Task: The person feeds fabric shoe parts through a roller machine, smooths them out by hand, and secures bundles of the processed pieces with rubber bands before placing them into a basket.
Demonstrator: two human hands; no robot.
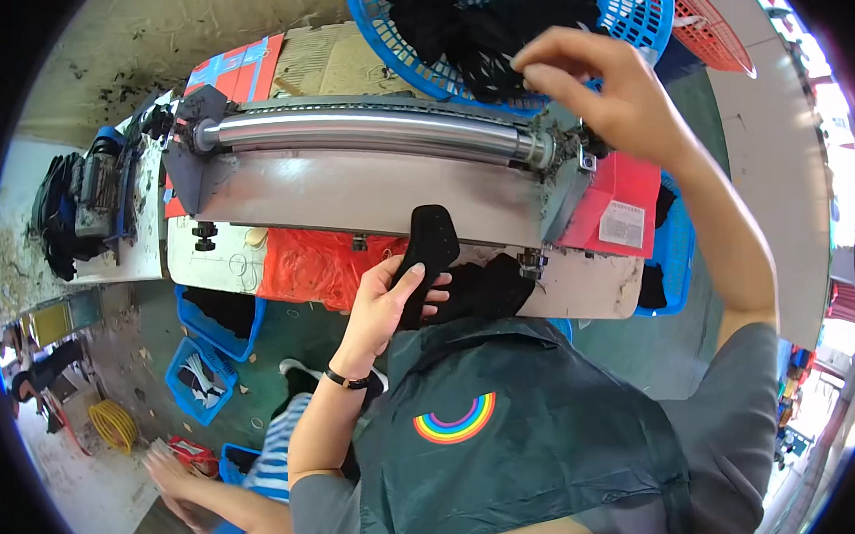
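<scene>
My left hand grips a flat black cut-out piece, wide at its top end and narrower toward my palm. That piece is held upright over the front edge of the roller machine's pale plate. My right hand is raised at the far right, above the rim of a blue basket heaped with black pieces. Its thumb and index finger are bent into a pinch; whether anything is between them is hidden against the dark heap. More black pieces lie at the table edge by my apron.
A shiny metal roller spans the machine. Nearby are a red plastic bag, a red basket and a blue crate. Blue bins stand on the floor at left. A co-worker's arm shows at lower left.
</scene>
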